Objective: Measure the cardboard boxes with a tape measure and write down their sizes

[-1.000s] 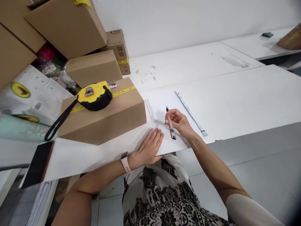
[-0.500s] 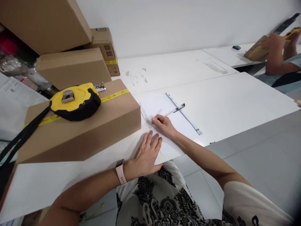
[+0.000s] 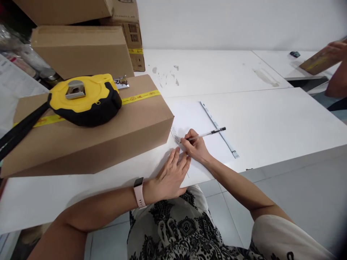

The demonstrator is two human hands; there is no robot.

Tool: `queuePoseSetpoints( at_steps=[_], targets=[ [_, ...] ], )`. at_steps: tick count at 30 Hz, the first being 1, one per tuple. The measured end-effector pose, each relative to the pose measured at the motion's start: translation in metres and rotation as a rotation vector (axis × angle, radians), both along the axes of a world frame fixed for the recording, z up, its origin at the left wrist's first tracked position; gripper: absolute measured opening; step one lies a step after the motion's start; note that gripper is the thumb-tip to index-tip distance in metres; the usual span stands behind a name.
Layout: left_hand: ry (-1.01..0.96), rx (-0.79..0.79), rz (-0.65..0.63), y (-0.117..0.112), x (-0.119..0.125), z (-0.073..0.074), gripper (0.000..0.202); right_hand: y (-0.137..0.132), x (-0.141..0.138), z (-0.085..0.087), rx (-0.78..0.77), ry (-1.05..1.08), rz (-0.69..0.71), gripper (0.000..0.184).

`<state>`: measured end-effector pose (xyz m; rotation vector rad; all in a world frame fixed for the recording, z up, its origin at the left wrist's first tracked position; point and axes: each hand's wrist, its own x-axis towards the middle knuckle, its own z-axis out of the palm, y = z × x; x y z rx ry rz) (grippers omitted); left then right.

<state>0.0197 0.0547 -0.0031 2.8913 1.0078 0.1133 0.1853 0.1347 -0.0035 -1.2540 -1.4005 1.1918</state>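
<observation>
Right hand: your right hand [image 3: 197, 146] is gripping the pen low on its barrel, thumb and fingers pinching it, the other fingers curling in underneath.
Pen: the clear-barrelled pen [image 3: 208, 133] is slanting over the sheet, its dark end pointing away to the right; its tip is lying close to the small rows of marks, though you cannot tell from here whether it is touching.
Sheet: the white sheet [image 3: 189, 112] is lying on the white table [image 3: 271, 122] in front of you, just right of the nearest box, with rows of small marks [image 3: 175, 136] running along its left side.
Left hand: your left hand [image 3: 172, 175] is resting palm down near the table's front edge, fingers stretching forward and slightly spreading, their tips reaching just beside your right hand.
Strip: a pale blue strip [image 3: 220, 130] with lettering is running along the sheet's right side, the pen's end passing above it.
Wrist: a watch [image 3: 138, 191] with a pale pink strap is circling your left wrist.
Nearest box: a taped cardboard box [image 3: 132, 133] is sitting to your left, bearing a yellow and black tape measure [image 3: 85, 97].
Far right: another person's hand [image 3: 338, 48] is touching a brown box [image 3: 320, 61].
</observation>
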Motion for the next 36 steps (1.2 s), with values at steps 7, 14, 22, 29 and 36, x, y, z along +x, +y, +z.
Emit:
queuePoseSetpoints(
  at_steps=[7, 14, 22, 29, 36],
  targets=[
    [0.019, 0.009, 0.001, 0.000, -0.001, 0.005, 0.104, -0.001, 0.003, 0.003, 0.055, -0.139, 0.030, 0.023],
    [0.021, 0.032, 0.000, -0.001, -0.001, 0.004, 0.107, -0.001, 0.002, 0.003, 0.080, -0.166, 0.061, 0.023],
    [0.056, 0.078, -0.013, 0.000, -0.002, 0.008, 0.104, 0.000, 0.003, 0.000, 0.085, -0.180, 0.068, 0.023],
    [0.078, 0.097, -0.012, -0.001, -0.002, 0.010, 0.102, 0.001, 0.001, 0.002, 0.102, -0.180, 0.068, 0.022],
    [0.088, 0.098, -0.014, -0.001, -0.002, 0.010, 0.104, 0.000, 0.002, 0.002, 0.092, -0.172, 0.077, 0.023]
  ],
)
